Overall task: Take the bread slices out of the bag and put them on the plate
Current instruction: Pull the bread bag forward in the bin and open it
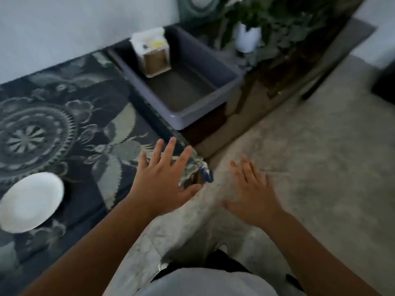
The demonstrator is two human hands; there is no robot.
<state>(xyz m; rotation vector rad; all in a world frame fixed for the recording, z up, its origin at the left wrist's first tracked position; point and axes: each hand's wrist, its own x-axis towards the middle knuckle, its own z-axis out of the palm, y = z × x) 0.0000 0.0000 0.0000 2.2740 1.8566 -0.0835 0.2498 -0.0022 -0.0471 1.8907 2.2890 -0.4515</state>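
Note:
A clear bag of brown bread slices (153,53) stands upright in the far left corner of a grey plastic bin (204,110). An empty white plate (30,201) lies on the patterned dark cloth at the lower left. My left hand (164,178) hovers with spread fingers over the cloth's right corner, well short of the bin and holding nothing. My right hand (250,191) is also spread flat and empty, over the grey carpet to the right.
The dark blue cloth with pale floral patterns (70,129) covers a low surface along the white wall. A potted plant in a white pot (248,37) stands behind the bin. Grey carpet (320,157) fills the right side. The image is motion-blurred.

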